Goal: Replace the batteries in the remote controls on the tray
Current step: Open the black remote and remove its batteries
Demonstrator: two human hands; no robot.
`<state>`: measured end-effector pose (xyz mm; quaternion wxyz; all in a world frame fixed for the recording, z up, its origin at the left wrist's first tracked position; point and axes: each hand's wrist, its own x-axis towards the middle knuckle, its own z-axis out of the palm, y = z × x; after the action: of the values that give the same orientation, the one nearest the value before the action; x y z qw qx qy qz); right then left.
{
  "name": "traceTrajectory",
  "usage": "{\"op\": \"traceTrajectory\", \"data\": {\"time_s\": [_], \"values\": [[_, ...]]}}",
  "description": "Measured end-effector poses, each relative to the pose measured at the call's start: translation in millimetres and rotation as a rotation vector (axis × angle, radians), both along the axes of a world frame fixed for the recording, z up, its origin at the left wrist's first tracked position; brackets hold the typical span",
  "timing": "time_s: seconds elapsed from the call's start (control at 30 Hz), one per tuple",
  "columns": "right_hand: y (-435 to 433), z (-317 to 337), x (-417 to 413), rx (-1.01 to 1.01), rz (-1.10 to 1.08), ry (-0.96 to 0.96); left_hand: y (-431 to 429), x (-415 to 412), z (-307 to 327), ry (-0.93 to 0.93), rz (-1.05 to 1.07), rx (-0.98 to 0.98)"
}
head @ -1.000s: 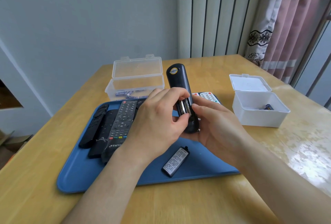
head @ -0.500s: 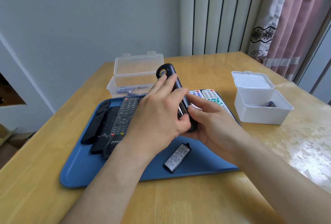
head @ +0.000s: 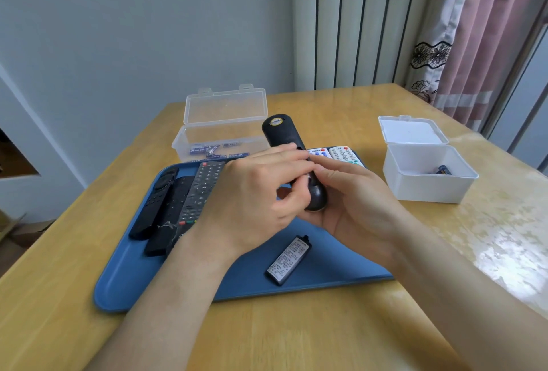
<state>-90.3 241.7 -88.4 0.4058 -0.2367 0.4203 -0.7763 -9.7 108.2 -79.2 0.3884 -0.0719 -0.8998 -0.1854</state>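
Observation:
A black remote (head: 281, 133) is held back side up above the blue tray (head: 124, 281). My right hand (head: 355, 204) cradles its near end from below. My left hand (head: 255, 198) lies over its middle, fingers curled onto the battery compartment, which is hidden. Whether a battery is pinched in those fingers I cannot tell. The remote's loose battery cover (head: 289, 259) lies label up on the tray, near the front. Three dark remotes (head: 178, 201) lie side by side at the tray's left. Two white remotes (head: 341, 154) lie at its back right.
A clear lidded box (head: 207, 145) with several blue batteries stands open behind the tray. A white box (head: 427, 175), lid up, holds a dark battery (head: 443, 169) at the right. The wooden table (head: 296, 335) ends at a wall and curtain behind.
My left hand's fingers slid from the remote's far side onto its middle and now cover the battery compartment. The remote has tilted a little more upright.

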Motion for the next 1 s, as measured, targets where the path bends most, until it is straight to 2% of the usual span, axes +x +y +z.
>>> {"op": "traceTrajectory", "data": {"time_s": [0.13, 0.3, 0.37, 0.43, 0.6, 0.67, 0.73, 0.87, 1.0], "values": [[0, 0, -1, 0.015, -0.012, -0.019, -6, 1, 2, -0.041, -0.055, 0.074], [-1, 1, 0, 0.028, -0.005, 0.015, -5, -4, 2, 0.078, -0.058, -0.016], [-2, 1, 3, 0.023, 0.007, 0.011, -2, -6, 1, 0.106, -0.026, 0.04], [-3, 1, 6, 0.025, 0.02, 0.004, 3, -6, 1, 0.087, -0.001, 0.284], [-3, 2, 8, 0.028, 0.027, -0.012, -5, -2, 16, 0.136, -0.176, 1.245], [-2, 1, 7, 0.018, 0.022, -0.026, -10, -1, 17, 0.055, -0.153, 1.406], [-2, 1, 6, 0.01, 0.021, -0.029, -9, -1, 15, -0.087, -0.061, 1.39], [0, 2, 3, 0.005, -0.007, -0.014, -1, -2, 15, -0.261, 0.111, 1.068], [1, 1, 2, -0.014, -0.008, -0.025, 8, 0, 20, -0.358, 0.014, 1.026]]}}
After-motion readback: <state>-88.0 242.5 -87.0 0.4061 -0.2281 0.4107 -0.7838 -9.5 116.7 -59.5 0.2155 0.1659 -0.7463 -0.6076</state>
